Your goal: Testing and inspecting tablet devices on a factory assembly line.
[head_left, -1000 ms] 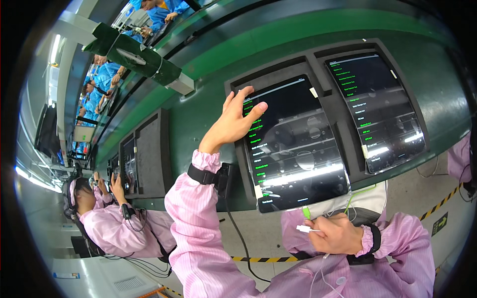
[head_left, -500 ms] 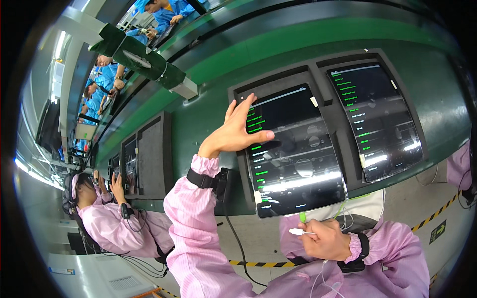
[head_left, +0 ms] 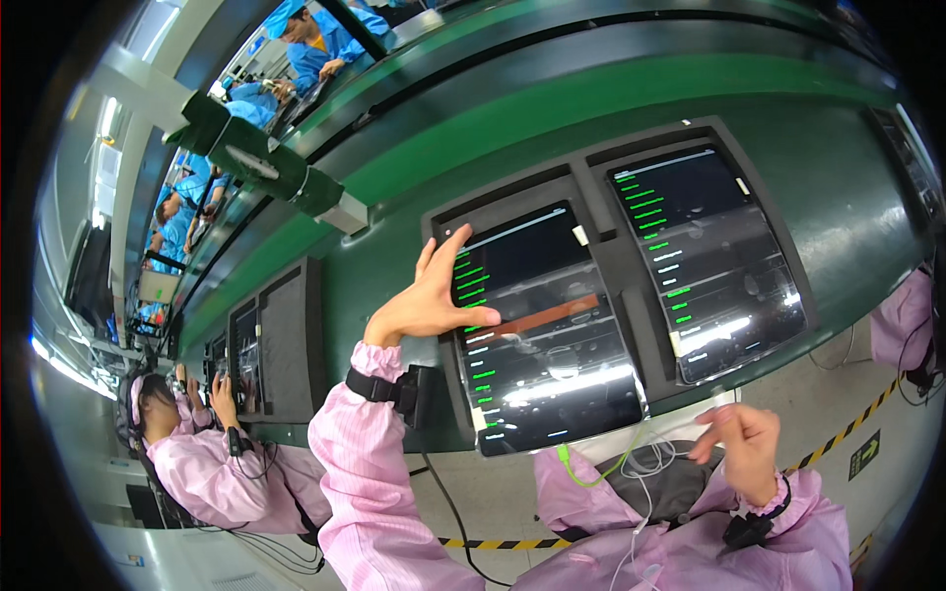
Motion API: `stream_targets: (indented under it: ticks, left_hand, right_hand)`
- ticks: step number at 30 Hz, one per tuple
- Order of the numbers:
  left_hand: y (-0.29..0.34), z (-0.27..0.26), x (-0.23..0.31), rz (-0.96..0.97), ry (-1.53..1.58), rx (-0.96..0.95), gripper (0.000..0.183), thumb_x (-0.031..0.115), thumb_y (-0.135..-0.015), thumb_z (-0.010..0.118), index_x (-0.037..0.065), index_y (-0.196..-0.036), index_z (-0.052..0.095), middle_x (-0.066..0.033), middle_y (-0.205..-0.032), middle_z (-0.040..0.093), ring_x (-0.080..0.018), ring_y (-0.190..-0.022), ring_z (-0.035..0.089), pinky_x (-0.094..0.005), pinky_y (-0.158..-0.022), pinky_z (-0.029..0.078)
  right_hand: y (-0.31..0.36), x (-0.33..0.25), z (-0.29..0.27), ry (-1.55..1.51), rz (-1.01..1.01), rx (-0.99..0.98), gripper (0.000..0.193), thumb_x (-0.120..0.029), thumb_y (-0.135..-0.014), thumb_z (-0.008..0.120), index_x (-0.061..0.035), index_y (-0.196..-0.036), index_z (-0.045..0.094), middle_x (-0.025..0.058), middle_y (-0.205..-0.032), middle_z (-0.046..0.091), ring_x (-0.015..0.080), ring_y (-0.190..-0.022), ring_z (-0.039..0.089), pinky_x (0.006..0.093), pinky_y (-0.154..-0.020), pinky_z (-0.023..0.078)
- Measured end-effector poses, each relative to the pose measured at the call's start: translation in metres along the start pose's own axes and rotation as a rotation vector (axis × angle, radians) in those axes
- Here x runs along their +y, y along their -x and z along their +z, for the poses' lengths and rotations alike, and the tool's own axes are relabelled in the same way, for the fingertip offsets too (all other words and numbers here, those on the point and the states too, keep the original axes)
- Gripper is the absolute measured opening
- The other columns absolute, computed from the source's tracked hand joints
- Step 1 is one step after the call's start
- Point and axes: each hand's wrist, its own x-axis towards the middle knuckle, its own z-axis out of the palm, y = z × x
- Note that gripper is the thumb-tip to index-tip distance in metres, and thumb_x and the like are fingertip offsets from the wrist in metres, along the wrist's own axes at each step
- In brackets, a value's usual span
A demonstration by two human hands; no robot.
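Observation:
My left hand [head_left: 424,303] is spread over the left edge of a black tablet [head_left: 552,374], fingers outstretched and thumb on the screen. The screen lists green and white lines of text, with an orange-brown bar across the row by my thumb. This tablet lies tilted on a dark foam tray [head_left: 603,236], its near end past the tray. A green cable plug [head_left: 564,453] is at its lower edge. Below the tray's near edge, my right hand [head_left: 746,448] is raised with curled fingers; what they hold, if anything, is unclear. White cable [head_left: 650,463] hangs in loops nearby.
A second lit tablet [head_left: 705,266] lies in the tray's right compartment. Another foam tray [head_left: 293,340] stands at left, where a co-worker in pink [head_left: 212,463] sits. A green-wrapped post [head_left: 261,163] juts over the green bench [head_left: 379,266]. A black cable [head_left: 448,502] hangs below.
An orange-brown bar has appeared on the tablet under my left thumb. My right hand has moved right and up; the white plug seen in it before is no longer plainly visible. The view has shifted.

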Motion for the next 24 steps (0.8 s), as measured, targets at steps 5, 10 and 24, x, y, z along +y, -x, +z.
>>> stream_targets:
  ticks: [5,10,24]
  left_hand:
    - [-0.009,-0.01,0.017,-0.054,0.017,-0.015,0.109,0.058,-0.075,0.072,0.003,-0.149,0.014,-0.0204,-0.153,0.023,-0.0453,-0.142,0.007,-0.0485,-0.116,0.011]
    - [-0.031,-0.012,0.079,0.03,0.031,0.118,0.086,0.043,-0.088,0.065,-0.006,-0.144,0.022,-0.0322,-0.138,0.041,-0.0385,-0.133,0.039,-0.0419,-0.109,0.031]
    - [-0.151,0.042,0.157,0.26,-0.058,0.251,0.065,0.04,-0.091,0.062,-0.005,-0.133,0.041,-0.0275,-0.124,0.055,-0.0357,-0.114,0.056,-0.0394,-0.093,0.046]
  right_hand:
    - [0.003,0.002,-0.046,-0.048,0.063,0.197,0.027,-0.012,-0.099,0.048,0.008,-0.095,0.065,0.01,-0.059,0.064,0.0139,-0.055,0.063,0.0245,-0.05,0.049]
    - [0.003,0.015,-0.062,-0.002,0.086,0.186,0.026,-0.014,-0.097,0.054,0.0069,-0.087,0.067,0.0095,-0.062,0.065,0.0119,-0.057,0.063,0.0235,-0.051,0.049]
    - [-0.016,0.023,-0.05,0.0,0.12,0.176,0.031,-0.022,-0.096,0.056,0.0043,-0.086,0.067,0.0074,-0.057,0.065,0.0065,-0.049,0.057,0.0211,-0.047,0.045]
